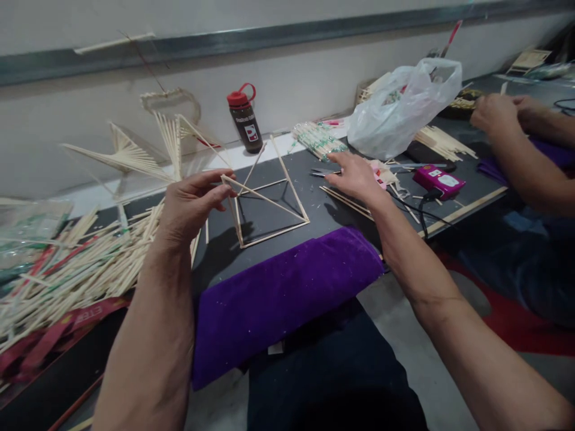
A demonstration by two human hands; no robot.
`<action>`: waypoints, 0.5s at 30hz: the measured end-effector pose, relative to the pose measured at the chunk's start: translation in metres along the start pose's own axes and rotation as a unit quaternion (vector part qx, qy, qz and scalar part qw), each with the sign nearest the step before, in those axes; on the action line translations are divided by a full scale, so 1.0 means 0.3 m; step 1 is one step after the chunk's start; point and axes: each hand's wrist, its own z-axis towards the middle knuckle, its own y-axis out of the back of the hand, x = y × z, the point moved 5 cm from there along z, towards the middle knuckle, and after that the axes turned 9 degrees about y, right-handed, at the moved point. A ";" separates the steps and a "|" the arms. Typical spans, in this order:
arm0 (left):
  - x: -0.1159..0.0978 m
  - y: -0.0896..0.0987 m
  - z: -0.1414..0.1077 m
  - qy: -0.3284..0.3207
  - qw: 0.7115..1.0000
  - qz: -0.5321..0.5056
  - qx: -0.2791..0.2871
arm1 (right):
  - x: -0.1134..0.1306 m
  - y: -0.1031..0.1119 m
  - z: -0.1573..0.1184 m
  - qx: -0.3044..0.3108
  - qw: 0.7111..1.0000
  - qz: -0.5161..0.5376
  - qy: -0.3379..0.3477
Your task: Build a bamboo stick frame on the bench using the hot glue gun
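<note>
My left hand [197, 200] is closed in a pinch on the upper corner of a frame of thin wooden sticks [274, 234], whose base rests on the dark table. My right hand [354, 178] reaches over the table with thumb and index finger apart. Between them show the pointed metal blades of what looks like scissors [318, 172]; the rest is behind the hand. Several loose sticks [345, 201] lie just below that hand. Across the near table edge and my lap is a folded purple cloth [287, 287].
Loose sticks [112, 257] pile up at left, before a fan-shaped stick model [130, 152]. A red-capped bottle [245, 123], wrapped sticks [318, 139] and a white plastic bag [399, 108] stand behind. At right are a magenta box [438, 181] with a cable and another person's hands [498, 114].
</note>
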 end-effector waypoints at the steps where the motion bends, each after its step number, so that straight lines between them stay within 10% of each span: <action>1: -0.001 0.000 0.001 -0.002 1.000 -0.003 0.001 | 0.021 -0.012 0.015 0.021 1.000 0.013 0.017; 9: -0.014 -0.003 -0.004 0.005 1.000 0.002 0.010 | 0.124 -0.114 0.097 0.163 0.980 0.086 0.080; 15: -0.005 -0.004 -0.004 0.003 1.000 -0.001 0.002 | 0.075 0.031 -0.098 0.083 0.978 0.103 0.159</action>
